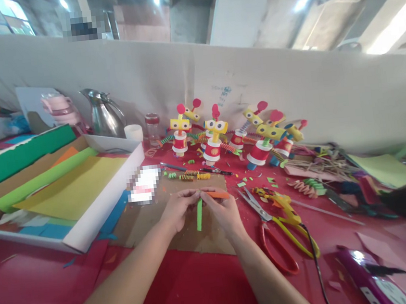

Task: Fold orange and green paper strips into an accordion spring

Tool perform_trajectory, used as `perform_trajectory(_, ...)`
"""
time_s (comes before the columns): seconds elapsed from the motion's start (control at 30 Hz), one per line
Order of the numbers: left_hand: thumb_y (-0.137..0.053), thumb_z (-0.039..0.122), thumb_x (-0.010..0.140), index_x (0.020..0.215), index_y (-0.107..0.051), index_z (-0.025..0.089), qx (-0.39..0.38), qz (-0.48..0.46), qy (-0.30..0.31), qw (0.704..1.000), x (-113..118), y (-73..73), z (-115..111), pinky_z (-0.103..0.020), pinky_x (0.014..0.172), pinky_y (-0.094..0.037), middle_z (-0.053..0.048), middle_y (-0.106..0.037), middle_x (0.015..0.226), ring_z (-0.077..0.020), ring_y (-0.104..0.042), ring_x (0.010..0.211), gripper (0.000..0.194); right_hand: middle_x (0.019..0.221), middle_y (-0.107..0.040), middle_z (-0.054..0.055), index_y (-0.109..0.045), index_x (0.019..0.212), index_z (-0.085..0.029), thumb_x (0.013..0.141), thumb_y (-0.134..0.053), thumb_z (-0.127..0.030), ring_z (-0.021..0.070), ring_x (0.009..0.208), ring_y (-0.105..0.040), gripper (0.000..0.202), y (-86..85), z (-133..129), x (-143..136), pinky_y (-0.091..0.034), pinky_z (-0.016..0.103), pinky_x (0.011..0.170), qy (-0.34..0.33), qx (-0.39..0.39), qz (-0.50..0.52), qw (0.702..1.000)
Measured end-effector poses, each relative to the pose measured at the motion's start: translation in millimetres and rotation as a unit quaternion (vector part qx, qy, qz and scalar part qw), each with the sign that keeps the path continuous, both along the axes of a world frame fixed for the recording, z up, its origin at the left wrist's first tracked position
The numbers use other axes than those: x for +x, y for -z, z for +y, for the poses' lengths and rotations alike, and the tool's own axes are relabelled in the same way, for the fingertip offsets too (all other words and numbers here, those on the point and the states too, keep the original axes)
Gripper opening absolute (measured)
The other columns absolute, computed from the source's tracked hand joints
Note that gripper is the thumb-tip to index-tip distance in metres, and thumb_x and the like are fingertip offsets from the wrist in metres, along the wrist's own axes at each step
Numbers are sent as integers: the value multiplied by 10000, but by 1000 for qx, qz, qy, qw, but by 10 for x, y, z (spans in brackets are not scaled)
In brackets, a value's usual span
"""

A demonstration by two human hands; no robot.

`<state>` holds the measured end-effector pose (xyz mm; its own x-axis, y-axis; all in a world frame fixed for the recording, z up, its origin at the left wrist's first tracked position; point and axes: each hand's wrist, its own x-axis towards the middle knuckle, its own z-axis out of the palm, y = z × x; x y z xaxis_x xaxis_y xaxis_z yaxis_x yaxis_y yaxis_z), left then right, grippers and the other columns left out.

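My left hand (pixel 180 207) and my right hand (pixel 224 208) meet over a brown cardboard sheet (pixel 186 240). Between their pinched fingertips, a green paper strip (pixel 199 215) hangs down toward me. An orange paper strip (pixel 217 195) crosses it at the top and extends right, along the fingers of my right hand. Both hands are closed at the point where the strips join. Just beyond them lie small folded paper springs (pixel 193 175) in green, orange and yellow.
Several paper-cup figures (pixel 213 148) stand at the back. Scissors (pixel 263 213) and a yellow glue gun (pixel 287 208) lie right, near a purple device (pixel 371 274). A white box (pixel 110 200) of coloured paper is left, with a steel jug (pixel 105 115) behind.
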<state>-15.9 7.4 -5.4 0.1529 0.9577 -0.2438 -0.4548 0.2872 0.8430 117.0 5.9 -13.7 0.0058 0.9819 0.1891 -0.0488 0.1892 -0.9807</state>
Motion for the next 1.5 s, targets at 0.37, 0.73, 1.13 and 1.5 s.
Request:
perform_trajectory(0.37, -851, 197, 542, 803, -764, 139, -13, -30, 1, 999, -37, -11, 23, -270, 778, -490, -85, -745, 830, -167, -665, 781, 281, 806, -736, 45, -736, 840, -173, 699, -738, -335, 216, 830, -677, 215, 28, 12, -45, -508, 332, 802, -22, -54, 101, 993)
perform_trajectory(0.73, -781, 197, 646, 890, -765, 138, -5, -28, 20, 999, -41, -58, -21, -245, 751, -491, -102, -753, 901, -140, -666, 761, 251, 828, -736, 32, -722, 837, -186, 730, -715, -315, 198, 790, -671, 168, 68, 18, -42, -497, 318, 801, -16, -29, 117, 993)
perform_trajectory(1.13, -828, 220, 582, 848, -759, 149, -8, 10, -36, 999, -59, -1, 59, -269, 745, -489, -70, -746, 820, -142, -655, 743, 284, 743, -642, 13, -662, 861, -175, 701, -677, -359, 125, 571, -552, 245, 39, 114, 70, -456, 268, 590, 113, -152, 191, 963)
perform_trajectory(1.5, -847, 213, 526, 769, -755, 130, -22, -2, -58, 998, -113, -1, 98, -243, 641, -475, -62, -720, 730, -118, -614, 648, 273, 1291, -536, 7, -745, 893, -351, 798, -662, -171, 284, 1222, -381, 219, -163, -11, 218, -329, 497, 1033, 90, 309, -371, 871)
